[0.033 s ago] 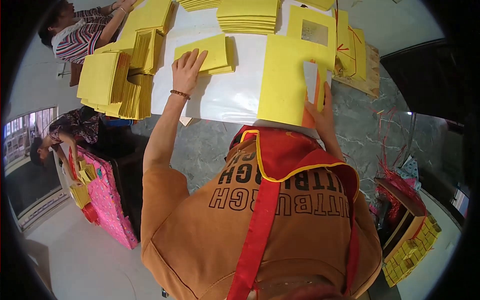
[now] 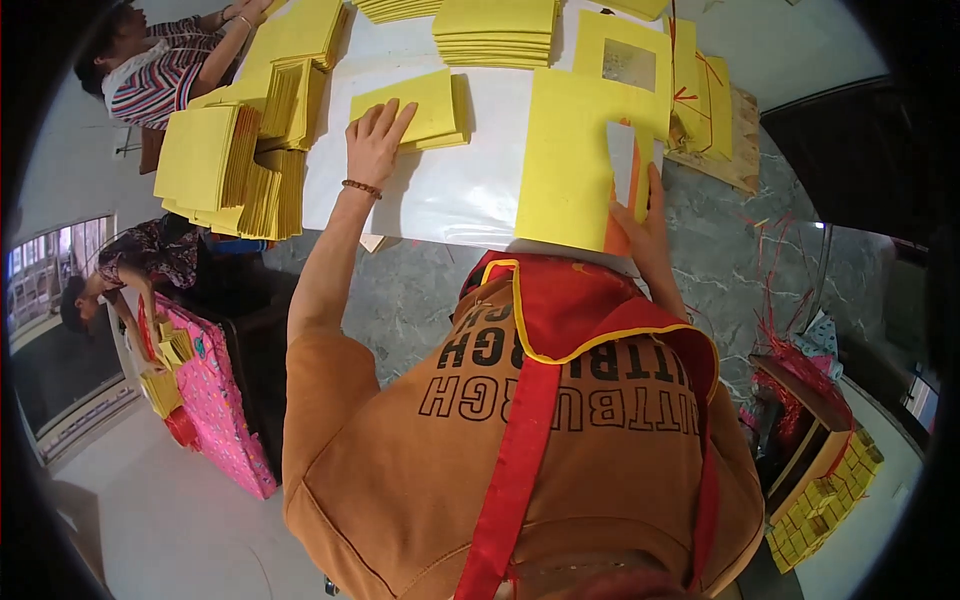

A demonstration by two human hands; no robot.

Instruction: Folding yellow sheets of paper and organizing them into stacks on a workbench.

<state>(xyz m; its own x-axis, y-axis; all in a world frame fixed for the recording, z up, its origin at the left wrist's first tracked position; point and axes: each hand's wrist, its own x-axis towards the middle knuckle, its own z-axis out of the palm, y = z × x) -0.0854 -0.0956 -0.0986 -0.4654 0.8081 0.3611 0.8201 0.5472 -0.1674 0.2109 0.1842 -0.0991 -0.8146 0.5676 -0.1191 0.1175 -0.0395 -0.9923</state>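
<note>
My left hand (image 2: pixel 376 140) lies with its fingers stretched over a small folded stack of yellow paper (image 2: pixel 432 112) on the white-covered table (image 2: pixel 450 205); its thumb is hidden. A beaded bracelet circles that wrist. At the table's near right edge, my right hand (image 2: pixel 645 225) is closed on a flat, pointed grey-white piece (image 2: pixel 622 165) with orange along its side. Its exact kind I cannot make out. This piece lies over a large yellow sheet (image 2: pixel 560 160), which reaches the table's front edge. Another yellow sheet with a rectangular window (image 2: pixel 592 58) lies just beyond.
Yellow folded stacks (image 2: pixel 205 155) crowd the table's left end, and another stack (image 2: pixel 495 35) stands at the back. Red-tied yellow bundles (image 2: pixel 715 110) are at the right. One person (image 2: pixel 150 85) works at the far left, another (image 2: pixel 150 255) by a pink-covered table (image 2: pixel 220 400).
</note>
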